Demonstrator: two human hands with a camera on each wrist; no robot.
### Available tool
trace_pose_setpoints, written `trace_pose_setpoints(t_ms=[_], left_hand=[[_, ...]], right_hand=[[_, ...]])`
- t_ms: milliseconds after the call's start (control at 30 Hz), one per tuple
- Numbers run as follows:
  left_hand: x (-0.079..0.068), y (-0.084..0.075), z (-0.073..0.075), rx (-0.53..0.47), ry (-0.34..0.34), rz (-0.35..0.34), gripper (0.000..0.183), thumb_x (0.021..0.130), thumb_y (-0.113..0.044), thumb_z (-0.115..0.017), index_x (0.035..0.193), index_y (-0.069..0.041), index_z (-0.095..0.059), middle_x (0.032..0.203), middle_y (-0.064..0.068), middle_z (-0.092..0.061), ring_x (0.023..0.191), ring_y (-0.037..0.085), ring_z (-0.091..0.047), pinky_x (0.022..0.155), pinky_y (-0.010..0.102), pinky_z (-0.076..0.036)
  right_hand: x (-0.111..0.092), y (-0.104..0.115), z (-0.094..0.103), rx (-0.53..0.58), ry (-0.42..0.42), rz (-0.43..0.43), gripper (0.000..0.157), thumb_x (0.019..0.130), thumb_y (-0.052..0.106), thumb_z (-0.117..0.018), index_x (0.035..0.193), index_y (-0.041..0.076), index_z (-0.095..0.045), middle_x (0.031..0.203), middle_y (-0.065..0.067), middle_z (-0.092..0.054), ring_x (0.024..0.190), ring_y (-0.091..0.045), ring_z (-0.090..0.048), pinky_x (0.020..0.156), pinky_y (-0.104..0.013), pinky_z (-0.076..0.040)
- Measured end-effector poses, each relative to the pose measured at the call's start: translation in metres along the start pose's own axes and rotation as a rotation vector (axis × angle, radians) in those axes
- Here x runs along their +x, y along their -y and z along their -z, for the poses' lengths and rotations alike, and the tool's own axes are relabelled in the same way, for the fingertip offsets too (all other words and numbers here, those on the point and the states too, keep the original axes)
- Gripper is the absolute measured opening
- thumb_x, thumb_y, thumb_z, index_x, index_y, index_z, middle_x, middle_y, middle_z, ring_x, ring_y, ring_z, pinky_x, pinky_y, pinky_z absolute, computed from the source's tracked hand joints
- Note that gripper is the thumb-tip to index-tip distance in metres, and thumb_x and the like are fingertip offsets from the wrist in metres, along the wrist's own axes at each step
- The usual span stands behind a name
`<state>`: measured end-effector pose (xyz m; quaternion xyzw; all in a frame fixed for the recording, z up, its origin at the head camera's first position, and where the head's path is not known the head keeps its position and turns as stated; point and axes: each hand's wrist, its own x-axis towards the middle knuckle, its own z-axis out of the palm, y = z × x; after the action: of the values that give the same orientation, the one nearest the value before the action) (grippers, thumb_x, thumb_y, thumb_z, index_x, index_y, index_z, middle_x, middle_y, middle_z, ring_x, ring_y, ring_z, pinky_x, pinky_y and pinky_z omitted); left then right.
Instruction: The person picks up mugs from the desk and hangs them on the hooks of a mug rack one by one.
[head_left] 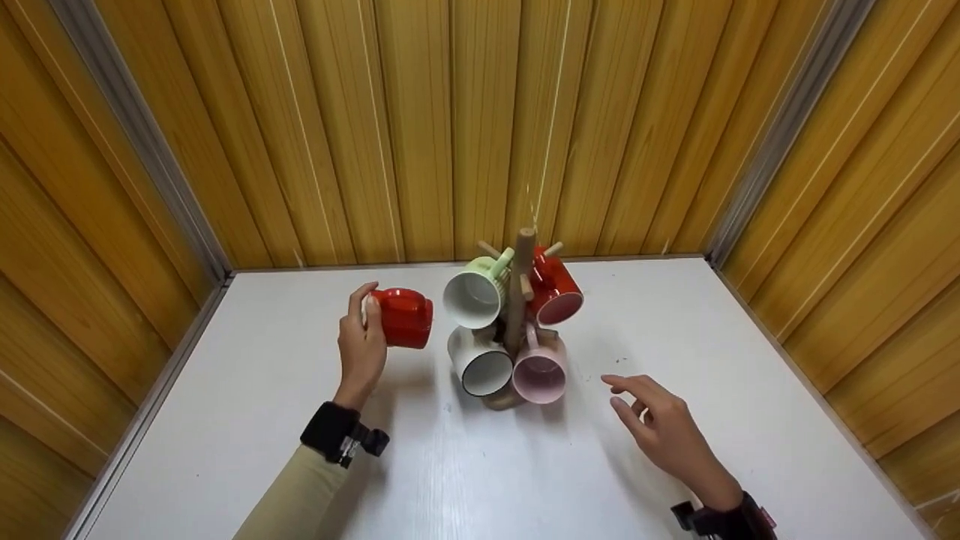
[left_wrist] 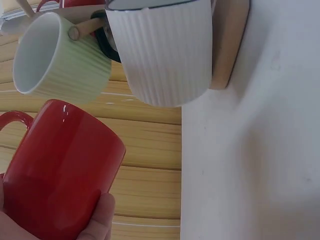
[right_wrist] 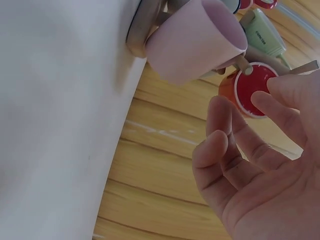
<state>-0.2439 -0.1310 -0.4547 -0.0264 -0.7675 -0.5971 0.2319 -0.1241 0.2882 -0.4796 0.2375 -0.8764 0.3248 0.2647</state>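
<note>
My left hand grips a glossy red mug above the table, left of a wooden mug tree. The left wrist view shows this mug tilted, its handle at the far left. On the tree hang a light green mug and another red mug above, with a ribbed white, dark-rimmed mug and a pink mug lower down. To the right of the tree, my right hand hovers with fingers loosely bent, holding nothing. The pink mug is nearest to it.
The white table is enclosed by yellow wood-patterned walls at the back and both sides. Bare pegs stick out of the tree, one peg pointing forward between the upper mugs.
</note>
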Motion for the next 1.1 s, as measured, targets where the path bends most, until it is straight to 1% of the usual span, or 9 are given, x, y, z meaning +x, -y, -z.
trace_pose_setpoints(t_ms=[233,333,433,567,633,733,900,1000,1100], left_hand=[[-0.019,-0.018,0.003,-0.051,0.006,0.071,0.042,0.112,-0.037,-0.035,0.149,-0.019,-0.046,0.128,0.015,-0.065,0.105,0.029,-0.064,0.084,0.042,-0.059],[-0.028,-0.026,0.002,-0.098,0.024,0.113,0.042,0.112,-0.04,-0.035,0.149,-0.022,-0.045,0.132,0.013,-0.062,0.111,0.03,-0.062,0.088,0.043,-0.058],[-0.035,-0.034,0.001,-0.162,0.044,0.142,0.043,0.112,-0.042,-0.036,0.15,-0.024,-0.044,0.136,0.012,-0.059,0.115,0.03,-0.06,0.09,0.043,-0.057],[-0.043,-0.042,-0.002,-0.233,0.058,0.141,0.043,0.112,-0.04,-0.036,0.15,-0.022,-0.043,0.137,0.012,-0.057,0.116,0.031,-0.059,0.089,0.042,-0.057],[-0.048,-0.045,-0.005,-0.26,0.066,0.139,0.042,0.112,-0.039,-0.036,0.149,-0.022,-0.044,0.137,0.011,-0.056,0.117,0.03,-0.058,0.089,0.04,-0.057],[-0.054,-0.051,-0.01,-0.309,0.083,0.143,0.04,0.112,-0.037,-0.037,0.148,-0.022,-0.045,0.138,0.011,-0.054,0.118,0.03,-0.056,0.089,0.04,-0.057],[-0.064,-0.059,-0.023,-0.373,0.116,0.137,0.041,0.112,-0.037,-0.039,0.148,-0.018,-0.045,0.137,0.012,-0.054,0.12,0.031,-0.055,0.089,0.041,-0.058],[-0.068,-0.063,-0.031,-0.376,0.135,0.119,0.042,0.112,-0.037,-0.038,0.148,-0.016,-0.045,0.136,0.013,-0.055,0.119,0.031,-0.056,0.089,0.041,-0.057],[-0.072,-0.067,-0.037,-0.382,0.154,0.109,0.042,0.112,-0.037,-0.037,0.148,-0.015,-0.045,0.134,0.014,-0.057,0.117,0.031,-0.057,0.089,0.041,-0.057]], right_hand=[[0.016,0.015,-0.013,0.074,0.042,0.003,0.047,0.093,0.0,-0.074,0.135,0.02,-0.068,0.107,0.006,-0.07,0.068,-0.003,-0.059,0.057,-0.02,-0.051],[0.024,0.023,-0.018,0.098,0.052,0.021,0.045,0.093,0.001,-0.073,0.136,0.015,-0.066,0.107,0.003,-0.07,0.068,-0.003,-0.058,0.057,-0.021,-0.051],[0.034,0.031,-0.025,0.121,0.043,0.073,0.048,0.093,0.0,-0.074,0.138,0.011,-0.064,0.109,0.002,-0.068,0.068,-0.004,-0.057,0.057,-0.021,-0.051],[0.046,0.044,-0.034,0.156,0.023,0.141,0.053,0.091,0.0,-0.074,0.142,0.01,-0.061,0.115,0.002,-0.066,0.07,-0.005,-0.057,0.056,-0.021,-0.051],[0.052,0.051,-0.039,0.173,0.022,0.155,0.055,0.091,0.001,-0.075,0.143,0.011,-0.059,0.117,0.002,-0.065,0.071,-0.006,-0.057,0.056,-0.021,-0.051],[0.061,0.06,-0.045,0.202,0.029,0.17,0.055,0.092,0.003,-0.074,0.144,0.008,-0.057,0.122,-0.002,-0.064,0.072,-0.008,-0.058,0.055,-0.022,-0.051],[0.073,0.072,-0.055,0.236,0.035,0.186,0.064,0.091,0.006,-0.077,0.15,0.01,-0.05,0.132,-0.006,-0.059,0.074,-0.012,-0.06,0.058,-0.028,-0.054],[0.077,0.077,-0.059,0.24,0.026,0.186,0.074,0.089,0.008,-0.08,0.154,0.014,-0.046,0.136,-0.007,-0.055,0.08,-0.019,-0.063,0.064,-0.032,-0.057],[0.079,0.08,-0.063,0.249,0.027,0.167,0.08,0.086,0.01,-0.083,0.155,0.012,-0.043,0.138,-0.007,-0.051,0.089,-0.027,-0.064,0.069,-0.037,-0.06]])
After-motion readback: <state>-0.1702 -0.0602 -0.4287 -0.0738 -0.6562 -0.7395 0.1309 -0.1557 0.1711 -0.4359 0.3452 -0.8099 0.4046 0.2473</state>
